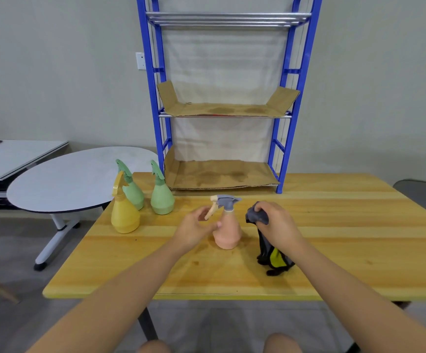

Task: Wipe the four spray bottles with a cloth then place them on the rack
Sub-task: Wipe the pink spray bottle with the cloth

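1. The peach-pink plastic spray bottle with a grey trigger head [226,229] stands upright on the yellow-stained wooden table [334,240], near its middle and in front of the rack.
2. My left hand [194,229] is beside the bottle with fingers loosely spread, the thumb at or just short of the bottle's shoulder — I cannot tell whether it touches. My right hand [274,220] is clamped on the bunched top of a dark grey cloth with a yellow patch [274,253], whose tail hangs to the tabletop just right of the bottle.
3. Step in hand, as I judge it: the first bottle is about to be steadied and wiped; none is on the rack yet.
4. The next move calls for closing my left hand round the bottle's neck or body, then bringing the cloth against its side.
5. Waiting at the table's far-left corner: a yellow plastic spray bottle [124,215] and two pale green plastic spray bottles [133,190] [162,197], close together.
6. The blue metal rack with cardboard-lined shelves [153,98] stands at the table's back edge; both cardboard shelves lie bare — open room for all four.
7. The table's right half is bare; the near edge lies well behind the bottle.
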A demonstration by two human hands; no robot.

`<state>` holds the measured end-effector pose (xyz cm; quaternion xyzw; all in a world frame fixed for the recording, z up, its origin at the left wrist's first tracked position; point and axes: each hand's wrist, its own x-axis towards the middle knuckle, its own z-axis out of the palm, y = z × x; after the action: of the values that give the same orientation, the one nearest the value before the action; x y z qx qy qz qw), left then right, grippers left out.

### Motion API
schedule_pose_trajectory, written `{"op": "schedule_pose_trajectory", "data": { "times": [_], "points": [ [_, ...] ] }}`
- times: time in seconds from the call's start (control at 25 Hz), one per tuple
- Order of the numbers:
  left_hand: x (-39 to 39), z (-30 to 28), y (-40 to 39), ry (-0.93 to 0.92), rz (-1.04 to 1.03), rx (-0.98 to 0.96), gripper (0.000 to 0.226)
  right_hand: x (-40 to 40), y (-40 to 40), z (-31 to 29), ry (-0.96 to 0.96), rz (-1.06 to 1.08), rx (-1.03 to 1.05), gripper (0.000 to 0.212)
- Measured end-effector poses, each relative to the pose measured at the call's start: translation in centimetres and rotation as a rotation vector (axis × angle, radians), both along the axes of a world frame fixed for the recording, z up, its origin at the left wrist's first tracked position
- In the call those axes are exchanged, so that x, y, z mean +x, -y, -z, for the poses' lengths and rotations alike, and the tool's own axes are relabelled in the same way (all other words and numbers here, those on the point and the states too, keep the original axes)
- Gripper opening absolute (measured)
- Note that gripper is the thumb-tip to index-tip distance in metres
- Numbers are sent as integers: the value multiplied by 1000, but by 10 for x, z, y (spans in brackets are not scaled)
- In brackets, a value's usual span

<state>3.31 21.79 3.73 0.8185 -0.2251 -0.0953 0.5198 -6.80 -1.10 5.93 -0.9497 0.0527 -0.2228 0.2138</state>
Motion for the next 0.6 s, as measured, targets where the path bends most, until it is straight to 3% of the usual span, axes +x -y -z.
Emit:
{"op": "schedule_pose_trajectory", "data": {
  "times": [0.12,0.24,0.4,0.6],
  "points": [
    [-9,15,10,0,91,150,89,-11,-3,10,-26,-65,12,35],
    [-10,15,27,-16,167,155,96,-17,-11,19,-20,-84,42,35],
    [-1,16,36,-78,78,58,89,-23,-15,25,26,-82,112,30],
    [-1,13,43,-366,0,-298,68,-19,-29,31,131,-1,265,29]
  ]
}}
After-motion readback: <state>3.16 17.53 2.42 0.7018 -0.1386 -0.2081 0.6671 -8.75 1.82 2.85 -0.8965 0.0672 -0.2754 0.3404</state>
